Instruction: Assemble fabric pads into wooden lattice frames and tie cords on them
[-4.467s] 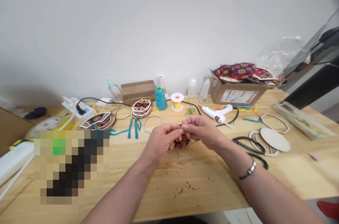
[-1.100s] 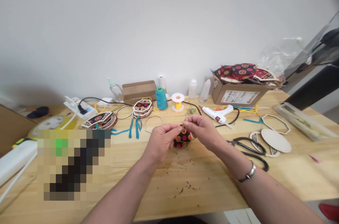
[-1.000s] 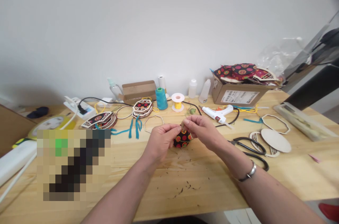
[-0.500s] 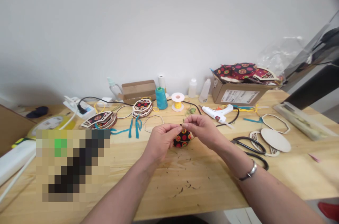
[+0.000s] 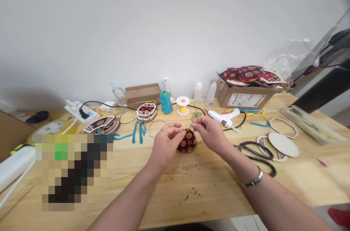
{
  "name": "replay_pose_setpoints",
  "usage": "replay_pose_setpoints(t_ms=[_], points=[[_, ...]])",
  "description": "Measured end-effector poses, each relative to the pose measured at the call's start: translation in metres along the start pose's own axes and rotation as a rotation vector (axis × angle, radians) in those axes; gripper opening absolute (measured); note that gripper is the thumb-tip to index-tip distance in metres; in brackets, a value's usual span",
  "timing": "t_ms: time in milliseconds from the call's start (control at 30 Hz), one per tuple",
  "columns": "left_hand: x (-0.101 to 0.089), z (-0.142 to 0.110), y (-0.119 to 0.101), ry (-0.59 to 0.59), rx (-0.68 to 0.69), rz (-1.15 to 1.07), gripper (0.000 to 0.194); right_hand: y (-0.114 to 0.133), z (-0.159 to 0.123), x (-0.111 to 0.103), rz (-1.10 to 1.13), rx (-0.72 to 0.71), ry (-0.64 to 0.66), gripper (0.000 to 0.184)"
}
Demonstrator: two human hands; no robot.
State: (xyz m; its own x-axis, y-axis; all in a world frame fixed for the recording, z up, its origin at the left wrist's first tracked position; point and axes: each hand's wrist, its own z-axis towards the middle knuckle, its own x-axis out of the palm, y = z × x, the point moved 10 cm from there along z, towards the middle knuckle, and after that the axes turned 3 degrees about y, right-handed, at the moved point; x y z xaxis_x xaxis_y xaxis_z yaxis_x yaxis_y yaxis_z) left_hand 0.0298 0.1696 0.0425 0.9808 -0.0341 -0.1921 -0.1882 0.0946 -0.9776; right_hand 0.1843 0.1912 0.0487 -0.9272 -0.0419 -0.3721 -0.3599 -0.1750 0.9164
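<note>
My left hand (image 5: 167, 144) has thumb and fingers closed on the left upper edge of a small black fabric piece (image 5: 188, 143) with red and yellow round motifs. Just right of it, my right hand (image 5: 210, 134) pinches a thin olive cord that runs over the top of the fabric; where the cord ends is hard to see. A small green bundle (image 5: 197, 115) lies behind my right fingers. Black-handled scissors (image 5: 258, 151) rest to the right of my right wrist, and a white glue gun (image 5: 224, 117) lies behind that hand.
Along the wall stand a teal thread cone (image 5: 166, 102), a yellow spool (image 5: 183, 107), bottles and a cardboard box (image 5: 243, 96) of patterned fabric. Stacked wooden-framed pieces (image 5: 146, 111) sit at the left. Dark scraps (image 5: 193, 191) litter the front of the table. A power strip (image 5: 82, 111) is at far left.
My hands, close together at the fabric's top edge before, have moved slightly apart. The right fingers now hold the cord a little away from the fabric; the left fingers have spread somewhat.
</note>
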Motion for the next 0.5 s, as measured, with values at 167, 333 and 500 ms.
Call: replay_pose_setpoints(t_ms=[167, 333, 500], points=[[0.018, -0.003, -0.002, 0.142, 0.025, 0.085, 0.012, -0.004, -0.002, 0.015, 0.332, 0.105, 0.116, 0.015], [0.027, -0.006, -0.006, 0.213, 0.027, 0.106, 0.014, 0.004, -0.011, 0.037, 0.653, 0.180, 0.294, 0.026], [0.022, -0.007, -0.003, 0.181, -0.035, -0.125, 0.010, 0.006, -0.013, 0.038, 0.684, 0.186, 0.310, 0.032]])
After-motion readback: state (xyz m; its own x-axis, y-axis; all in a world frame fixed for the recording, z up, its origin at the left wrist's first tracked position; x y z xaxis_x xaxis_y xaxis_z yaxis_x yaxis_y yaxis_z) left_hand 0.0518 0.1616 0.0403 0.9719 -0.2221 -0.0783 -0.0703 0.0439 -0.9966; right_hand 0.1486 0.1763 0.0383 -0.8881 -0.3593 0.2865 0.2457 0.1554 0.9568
